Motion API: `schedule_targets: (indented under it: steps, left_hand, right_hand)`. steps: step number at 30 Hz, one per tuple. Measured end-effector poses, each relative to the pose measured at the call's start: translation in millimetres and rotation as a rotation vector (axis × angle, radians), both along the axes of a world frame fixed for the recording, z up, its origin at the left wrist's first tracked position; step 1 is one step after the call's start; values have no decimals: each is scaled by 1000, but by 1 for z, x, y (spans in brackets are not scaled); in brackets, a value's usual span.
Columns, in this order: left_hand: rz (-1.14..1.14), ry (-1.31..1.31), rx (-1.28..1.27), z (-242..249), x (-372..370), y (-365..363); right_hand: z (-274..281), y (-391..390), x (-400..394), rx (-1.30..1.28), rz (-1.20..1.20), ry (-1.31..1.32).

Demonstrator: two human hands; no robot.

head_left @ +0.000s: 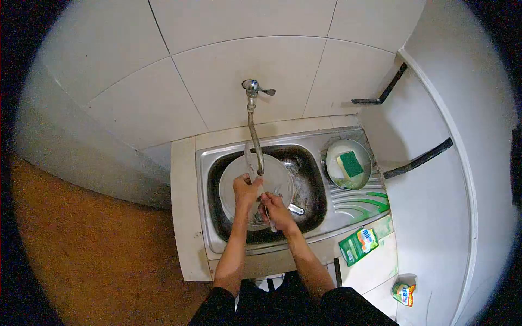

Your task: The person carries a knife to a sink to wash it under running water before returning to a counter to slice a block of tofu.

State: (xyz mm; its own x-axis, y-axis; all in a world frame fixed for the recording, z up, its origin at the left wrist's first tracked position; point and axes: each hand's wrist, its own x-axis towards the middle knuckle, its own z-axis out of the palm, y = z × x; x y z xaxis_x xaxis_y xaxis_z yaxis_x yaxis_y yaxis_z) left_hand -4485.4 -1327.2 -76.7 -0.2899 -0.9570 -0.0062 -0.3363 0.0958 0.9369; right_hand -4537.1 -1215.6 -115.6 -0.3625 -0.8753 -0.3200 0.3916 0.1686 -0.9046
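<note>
in the head view, the two hands are close together near the middle of the frame, over a steel sink (322, 217). the left hand (246, 191) has its thumb and fingers closed on a pale slim piece (249, 158), which sticks up toward the top of the frame, just left of the spout. the right hand (277, 211), lower and a little to the right, is curled around a slim shiny piece (271, 223) whose end shows below the fingers; what either piece is, i cannot tell.

beneath the hands, a round whitish basin (228, 176) sits in the left part of the sink bowl. a shiny metal handle (296, 209) shows just right of the right hand. the tap (252, 117) comes down from the tiled wall at upper centre, its spout end right above the hands.

right of centre, a round pan (367, 168) rests on the ribbed drainboard, a green and yellow sponge (350, 164) inside it. at lower right, a green packet (359, 246) lies on the counter (383, 266), with a smaller crumpled packet (404, 292) farther down.
</note>
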Motion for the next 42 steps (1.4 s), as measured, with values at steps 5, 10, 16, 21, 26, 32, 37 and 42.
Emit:
schedule_targets:
  steps: [5, 10, 16, 21, 26, 32, 37, 42]
  left_hand:
    - [-111, -159, -42, 2, -9, -32]
    - [-151, 70, -6, -8, -22, -46]
    - [-133, 77, 88, -14, -29, -33]
    - [-165, 18, 224, -7, -14, 1]
    - [-110, 182, 268, -32, -11, 6]
    - [-124, 214, -50, -60, -33, -50]
    - [-226, 247, 61, -35, -42, -45]
    - [-274, 17, 266, 4, -24, -16]
  right_hand:
    - [4, 16, 5, -30, -6, 41]
    - [19, 34, 2, 23, -66, 60]
    - [20, 50, -5, 99, -61, 101]
    - [6, 52, -3, 103, -130, 70]
    - [9, 56, -1, 50, -121, 119]
    - [-4, 63, 4, 82, -116, 201]
    - [8, 81, 2, 129, -60, 103]
    - [5, 84, -6, 95, -41, 33]
